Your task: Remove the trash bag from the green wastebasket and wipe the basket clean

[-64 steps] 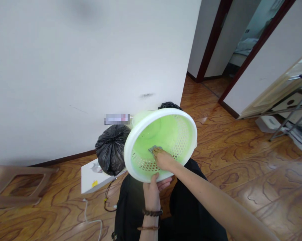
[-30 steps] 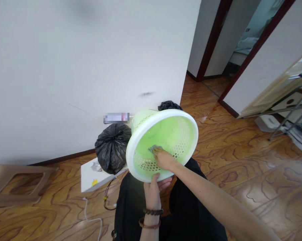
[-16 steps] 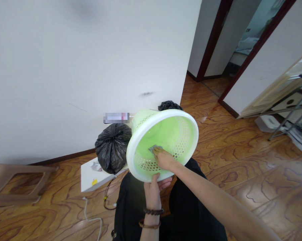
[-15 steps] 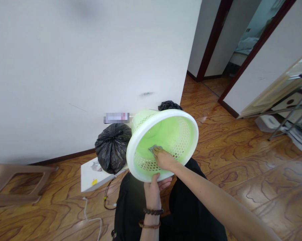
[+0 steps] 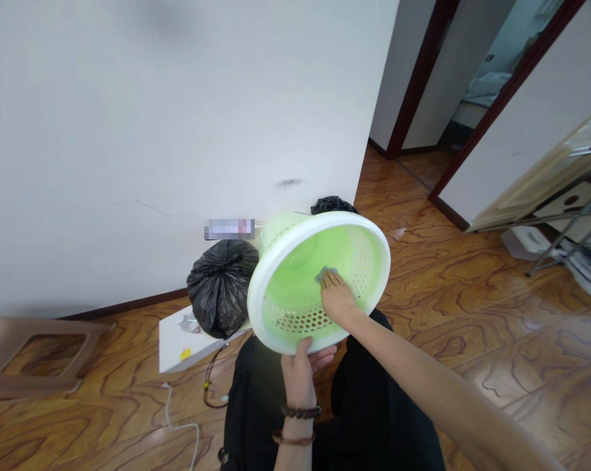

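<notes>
A pale green plastic basket with a white rim and rows of round holes lies tilted, its mouth facing me. My left hand grips the rim at the bottom, thumb on the inner side and fingers underneath. Inside the basket, my right hand presses a small grey cloth against the inner wall. The fingers lie over the cloth, so only its edge shows. Close to the basket's left side sits a tied black garbage bag.
Behind the basket is another black plastic bag by the white wall. A white box, a cable and a brown plastic stool are at left. A metal-legged rack stands right of the doorway.
My right hand has slid the cloth to the right and slightly up along the inside of the basket. My left hand keeps its hold on the rim.
</notes>
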The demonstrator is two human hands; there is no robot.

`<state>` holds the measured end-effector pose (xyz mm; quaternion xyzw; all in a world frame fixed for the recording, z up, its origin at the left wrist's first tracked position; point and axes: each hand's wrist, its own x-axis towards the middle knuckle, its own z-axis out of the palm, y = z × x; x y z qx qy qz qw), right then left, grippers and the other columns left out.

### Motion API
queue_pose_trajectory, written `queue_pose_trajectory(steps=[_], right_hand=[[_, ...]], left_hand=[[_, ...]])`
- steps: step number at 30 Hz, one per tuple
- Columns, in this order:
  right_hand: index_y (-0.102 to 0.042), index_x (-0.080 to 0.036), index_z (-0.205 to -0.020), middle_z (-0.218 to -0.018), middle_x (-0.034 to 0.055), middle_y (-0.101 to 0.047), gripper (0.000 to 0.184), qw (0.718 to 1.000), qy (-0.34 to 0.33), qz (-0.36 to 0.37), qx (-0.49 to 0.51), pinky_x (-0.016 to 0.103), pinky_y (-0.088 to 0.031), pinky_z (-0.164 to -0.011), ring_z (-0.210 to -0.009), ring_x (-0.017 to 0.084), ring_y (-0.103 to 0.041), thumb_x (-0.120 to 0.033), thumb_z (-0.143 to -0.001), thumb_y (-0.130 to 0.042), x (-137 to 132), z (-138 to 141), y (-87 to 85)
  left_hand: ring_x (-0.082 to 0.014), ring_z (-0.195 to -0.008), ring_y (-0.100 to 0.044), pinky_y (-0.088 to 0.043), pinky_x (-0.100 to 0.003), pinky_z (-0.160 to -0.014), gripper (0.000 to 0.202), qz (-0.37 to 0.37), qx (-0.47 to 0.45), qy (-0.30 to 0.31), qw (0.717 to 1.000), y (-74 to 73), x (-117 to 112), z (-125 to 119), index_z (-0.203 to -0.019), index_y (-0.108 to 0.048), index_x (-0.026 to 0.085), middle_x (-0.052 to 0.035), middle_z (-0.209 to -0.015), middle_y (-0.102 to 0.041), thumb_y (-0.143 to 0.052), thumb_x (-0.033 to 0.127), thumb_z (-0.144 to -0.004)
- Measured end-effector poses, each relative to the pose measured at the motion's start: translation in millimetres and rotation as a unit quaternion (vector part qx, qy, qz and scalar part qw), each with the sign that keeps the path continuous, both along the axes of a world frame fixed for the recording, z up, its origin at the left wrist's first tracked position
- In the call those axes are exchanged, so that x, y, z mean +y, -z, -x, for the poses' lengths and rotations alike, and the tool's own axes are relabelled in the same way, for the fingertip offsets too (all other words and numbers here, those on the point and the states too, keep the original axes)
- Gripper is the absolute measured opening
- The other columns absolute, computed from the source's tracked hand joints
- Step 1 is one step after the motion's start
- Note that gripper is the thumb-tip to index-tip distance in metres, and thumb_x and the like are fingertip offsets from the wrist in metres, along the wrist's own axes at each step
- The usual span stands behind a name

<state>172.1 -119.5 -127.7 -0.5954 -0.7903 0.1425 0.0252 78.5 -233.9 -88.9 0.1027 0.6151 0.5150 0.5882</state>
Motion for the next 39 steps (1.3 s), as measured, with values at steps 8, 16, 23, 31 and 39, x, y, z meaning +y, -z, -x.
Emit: queue_pose_trajectory(steps=[8,16,23,31,39], right_hand=[[-0.040,-0.008,-0.133,-0.139,0.0116,-0.039,0.048,0.986,-0.106,0.029,0.128,0.032,-0.026,-0.106,-0.130,0.018,-0.031,-0.017,-0.087,-0.030,-7.5,20.0,3.8],[-0.039,-0.002,-0.132,-0.138,0.0188,-0.038,0.057,0.998,-0.062,0.013,0.029,0.035,-0.024,-0.107,-0.131,0.022,-0.029,-0.012,-0.076,-0.042,2.2,-0.4,17.4],[-0.039,0.001,-0.132,-0.139,0.0187,-0.036,0.058,0.998,-0.057,0.017,0.018,0.033,-0.022,-0.107,-0.131,0.023,-0.028,-0.013,-0.075,-0.044,-2.2,1.2,13.6],[-0.038,-0.002,-0.133,-0.138,0.0180,-0.037,0.060,0.998,-0.054,0.010,0.025,0.035,-0.023,-0.107,-0.131,0.022,-0.029,-0.015,-0.075,-0.046,-0.8,0.7,20.0],[-0.040,0.001,-0.131,-0.138,0.0174,-0.039,0.058,0.998,-0.061,0.006,0.009,0.033,-0.022,-0.107,-0.130,0.023,-0.030,-0.013,-0.075,-0.043,-2.5,0.5,13.1]], left_hand=[[-0.0262,-0.060,-0.067,-0.056,-0.038,-0.057,0.029,0.000,-0.030,0.024,0.999,7.4,0.7,0.0,-0.098,-0.054,0.007,-0.0109,-0.065,-0.068,-0.056,0.018,-0.071],[-0.0272,-0.057,-0.067,-0.056,-0.038,-0.053,0.030,0.006,-0.010,0.025,1.000,9.1,2.3,3.6,-0.097,-0.055,0.005,-0.0111,-0.063,-0.067,-0.058,0.018,-0.070],[-0.0262,-0.056,-0.066,-0.055,-0.038,-0.054,0.025,0.013,-0.006,0.009,1.000,4.7,2.2,-5.8,-0.093,-0.055,0.006,-0.0104,-0.062,-0.067,-0.055,0.018,-0.071],[-0.0261,-0.058,-0.067,-0.056,-0.038,-0.055,0.026,0.006,-0.024,0.028,0.999,15.6,1.9,-1.3,-0.094,-0.055,0.008,-0.0104,-0.065,-0.068,-0.058,0.018,-0.070],[-0.0260,-0.056,-0.066,-0.055,-0.036,-0.052,0.025,0.016,-0.009,0.016,1.000,7.9,1.3,-5.4,-0.093,-0.055,0.006,-0.0107,-0.061,-0.067,-0.056,0.018,-0.071]])
